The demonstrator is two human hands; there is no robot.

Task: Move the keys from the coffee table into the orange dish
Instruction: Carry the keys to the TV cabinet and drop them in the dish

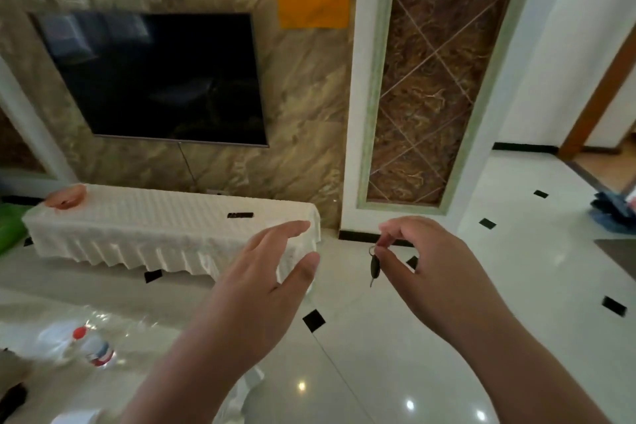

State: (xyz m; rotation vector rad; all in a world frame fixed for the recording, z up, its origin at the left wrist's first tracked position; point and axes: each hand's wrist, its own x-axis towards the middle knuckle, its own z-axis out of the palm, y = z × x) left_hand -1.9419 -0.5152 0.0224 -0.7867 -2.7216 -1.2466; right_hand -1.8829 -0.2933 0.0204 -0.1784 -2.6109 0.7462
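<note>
Black-headed keys (374, 265) hang from the right hand (437, 272), pinched at the ring between thumb and fingertips; they are clear of any surface, above the tiled floor (395, 354); the left hand (272, 272) is released, fingers spread, holding nothing. Step in hand, as judged: carry, with pickup complete. Dish (66, 196), orange, sits at the far left end of the cloth-covered desk (165, 227) under the TV (155, 76), well apart from the keys; a dark remote (240, 215) lies on the same desk. Next move calls for travel left toward the dish, positioning the grip over its rim, then lowering and letting go; release too high risks bounce-out.
</note>
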